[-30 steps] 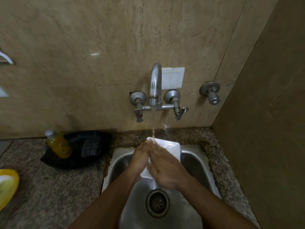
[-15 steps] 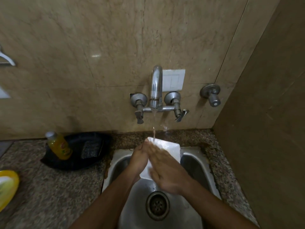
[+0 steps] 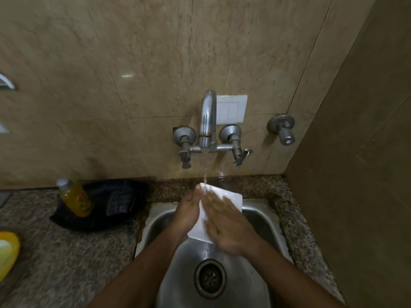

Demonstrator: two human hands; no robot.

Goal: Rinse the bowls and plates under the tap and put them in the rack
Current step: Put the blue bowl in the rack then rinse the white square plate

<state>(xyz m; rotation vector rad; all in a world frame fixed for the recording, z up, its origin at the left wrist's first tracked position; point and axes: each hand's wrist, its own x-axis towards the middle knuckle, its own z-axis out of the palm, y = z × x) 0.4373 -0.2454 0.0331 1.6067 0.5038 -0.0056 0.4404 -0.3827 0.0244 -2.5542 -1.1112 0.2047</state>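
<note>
Over the steel sink (image 3: 264, 221), the left hand (image 3: 186, 215) grips a white square plate (image 3: 231, 197) at its 9 o'clock edge under the tap (image 3: 208, 117); the flat right hand (image 3: 226, 225) rubs it. Wet, it may slip and chip.

Speckled granite counter (image 3: 66, 258): black bag (image 3: 106, 207), yellow bottle (image 3: 75, 200), yellow dish (image 3: 6, 252) at left edge.

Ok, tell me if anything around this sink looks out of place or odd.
One thing: the yellow liquid bottle with a white cap leans tilted against the black pouch on the speckled granite counter, not upright. Brownish staining marks the steel sink rim corners. Otherwise, both hands hold the white square plate under the running chrome tap normally.
</note>
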